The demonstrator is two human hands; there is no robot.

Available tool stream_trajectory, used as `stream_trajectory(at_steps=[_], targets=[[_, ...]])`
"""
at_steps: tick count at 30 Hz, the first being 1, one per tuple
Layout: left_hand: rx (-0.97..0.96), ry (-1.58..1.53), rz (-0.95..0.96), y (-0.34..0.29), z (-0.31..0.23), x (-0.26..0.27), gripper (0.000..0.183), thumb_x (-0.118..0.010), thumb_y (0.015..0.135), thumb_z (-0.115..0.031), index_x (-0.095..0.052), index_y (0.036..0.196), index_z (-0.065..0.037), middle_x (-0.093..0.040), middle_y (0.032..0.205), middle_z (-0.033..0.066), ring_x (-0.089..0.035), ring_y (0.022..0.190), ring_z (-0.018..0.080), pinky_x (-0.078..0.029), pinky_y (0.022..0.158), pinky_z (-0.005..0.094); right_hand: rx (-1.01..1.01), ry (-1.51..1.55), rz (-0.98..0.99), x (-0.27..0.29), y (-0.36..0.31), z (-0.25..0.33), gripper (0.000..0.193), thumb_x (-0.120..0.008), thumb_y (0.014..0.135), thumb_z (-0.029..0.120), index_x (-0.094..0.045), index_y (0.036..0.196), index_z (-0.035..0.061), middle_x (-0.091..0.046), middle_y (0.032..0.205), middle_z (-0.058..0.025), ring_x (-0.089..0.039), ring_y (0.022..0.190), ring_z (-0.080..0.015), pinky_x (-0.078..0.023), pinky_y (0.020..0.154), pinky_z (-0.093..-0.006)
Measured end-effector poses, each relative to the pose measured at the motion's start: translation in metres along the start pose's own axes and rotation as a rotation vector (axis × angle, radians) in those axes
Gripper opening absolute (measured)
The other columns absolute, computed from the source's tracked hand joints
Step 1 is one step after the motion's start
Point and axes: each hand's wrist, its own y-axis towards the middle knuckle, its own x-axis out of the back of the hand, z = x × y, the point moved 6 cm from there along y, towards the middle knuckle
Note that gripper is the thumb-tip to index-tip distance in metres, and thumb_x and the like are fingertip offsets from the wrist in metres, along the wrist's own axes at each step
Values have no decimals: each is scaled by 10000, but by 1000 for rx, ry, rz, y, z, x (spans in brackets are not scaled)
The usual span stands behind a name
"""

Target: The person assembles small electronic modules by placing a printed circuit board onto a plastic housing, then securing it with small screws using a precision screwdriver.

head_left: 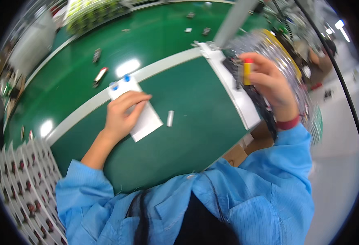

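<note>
My left hand point(124, 112) rests over a white rectangular sheet point(147, 126) on the green mat point(187, 149). Its fingers are drawn together, and anything between them is hidden. Two small blue round pieces, one of them a blue knob point(127, 77), are at the sheet's far end. Raised at the right, my right hand point(269, 79) pinches a small yellow cylinder with a red end point(247, 73). Just left of that hand is a dark, blurred object point(234, 69). A small white strip point(170, 118) lies on the mat between my hands.
Beyond a pale rail point(163, 69) runs a green surface bearing small devices, one red and white point(101, 76). A slotted white rack point(28, 188) stands at near left. Clear plastic bags point(265, 43) heap behind my right hand; a cardboard box point(236, 154) sits below the mat's right edge.
</note>
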Motion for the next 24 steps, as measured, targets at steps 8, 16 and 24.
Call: stream_trajectory(at_steps=[8,16,24], targets=[[448,-465,-107,-7,56,15,401,-561,812,-14,-460,1195,44,-592,978,108,-602,858,144,-498,728,252,-200,548,357,-164,134,-105,260,-535,842,100,-489,1091,43,-585,967,-66,-554,880,-127,-447,774,-277],[675,-765,-192,-15,84,30,252,-539,831,-69,-579,1065,14,-628,889,48,-582,772,88,-470,655,200,-110,322,100,-170,152,-118,221,-616,811,89,-512,995,26,-589,869,-59,-570,730,-113,-470,665,-243],[704,-752,-350,-12,105,53,291,-550,807,-62,-545,1077,48,-624,885,77,-537,700,78,-413,584,179,186,-531,179,-183,132,-109,167,-610,753,23,-578,917,19,-598,805,-69,-564,692,-90,-479,600,-222]])
